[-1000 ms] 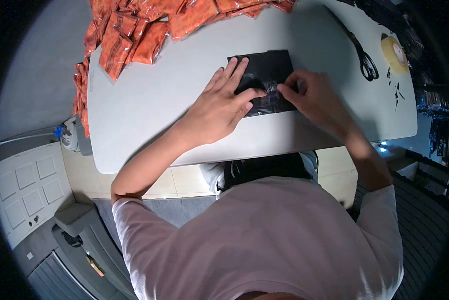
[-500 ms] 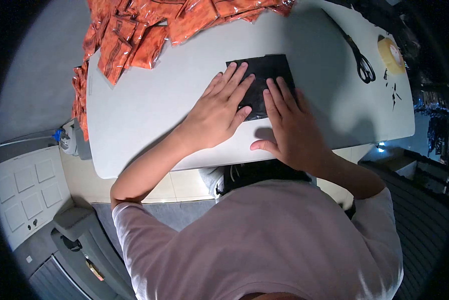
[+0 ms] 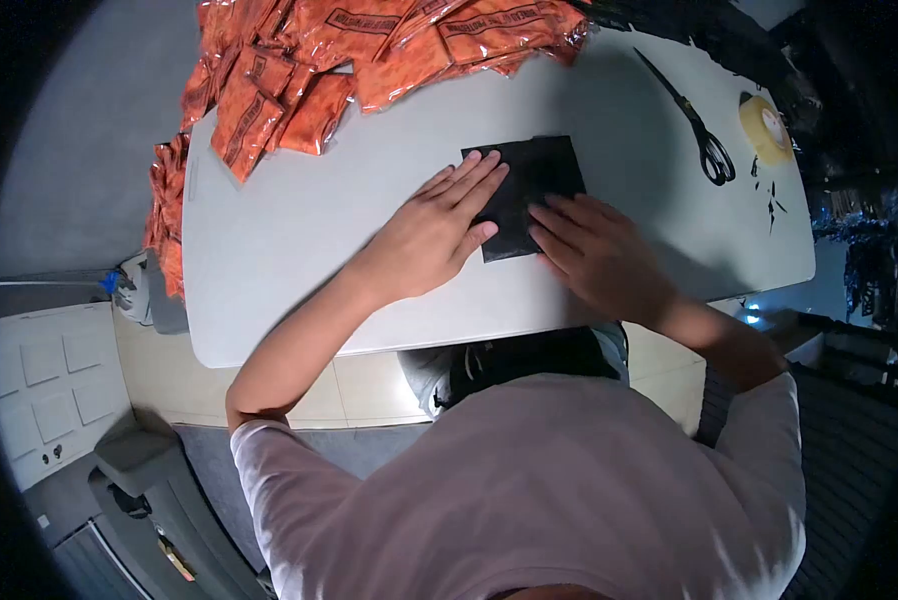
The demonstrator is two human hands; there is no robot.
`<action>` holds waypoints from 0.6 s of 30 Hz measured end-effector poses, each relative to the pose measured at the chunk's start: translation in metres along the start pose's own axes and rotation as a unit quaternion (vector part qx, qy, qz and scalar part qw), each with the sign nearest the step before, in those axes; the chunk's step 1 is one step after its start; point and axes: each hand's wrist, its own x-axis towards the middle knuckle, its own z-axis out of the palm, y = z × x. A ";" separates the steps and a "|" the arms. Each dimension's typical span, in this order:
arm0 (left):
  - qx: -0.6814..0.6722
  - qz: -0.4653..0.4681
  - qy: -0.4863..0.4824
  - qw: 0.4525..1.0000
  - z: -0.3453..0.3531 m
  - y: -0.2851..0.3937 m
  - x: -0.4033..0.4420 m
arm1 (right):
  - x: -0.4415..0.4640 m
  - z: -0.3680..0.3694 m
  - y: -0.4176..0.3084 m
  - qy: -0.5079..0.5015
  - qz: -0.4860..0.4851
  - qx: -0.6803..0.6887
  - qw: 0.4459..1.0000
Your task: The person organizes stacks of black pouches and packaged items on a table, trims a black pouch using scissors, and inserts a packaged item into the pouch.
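Note:
A flat black packet [image 3: 531, 170] lies on the white table [image 3: 369, 190] in front of me. My left hand [image 3: 431, 235] rests on its left side, fingers extended and lying flat. On the packet's lower right part is my right hand [image 3: 604, 250], palm down, its fingers stretched out and slightly bent, with the thumb mostly hidden. Neither hand grips anything.
Orange printed packets in clear wrap [image 3: 399, 60] are heaped along the far left edge. Black scissors [image 3: 704, 140] lie at the right, beside a roll of yellowish tape [image 3: 766, 130] and small black scraps [image 3: 772, 208]. Black material [image 3: 709, 40] is at the far right.
My right hand let go of a pinch on the packet's right side, flattened onto the packet and shifted lower. My left index finger straightened beside the others. The view tilted slightly.

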 end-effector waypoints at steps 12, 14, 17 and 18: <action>-0.190 -0.039 0.035 0.980 -0.030 0.001 0.003 | 0.023 -0.062 0.041 -0.023 0.020 0.052 0.998; -0.217 -0.132 -0.058 0.965 -0.042 0.010 0.005 | 0.017 -0.055 0.050 -0.087 -0.096 0.002 0.992; -0.130 -0.037 0.028 0.990 -0.020 -0.004 0.005 | 0.008 -0.035 0.054 -0.104 -0.124 -0.031 0.986; -0.131 -0.036 0.027 0.990 -0.017 -0.008 0.003 | 0.006 -0.030 0.054 -0.104 -0.122 -0.031 0.986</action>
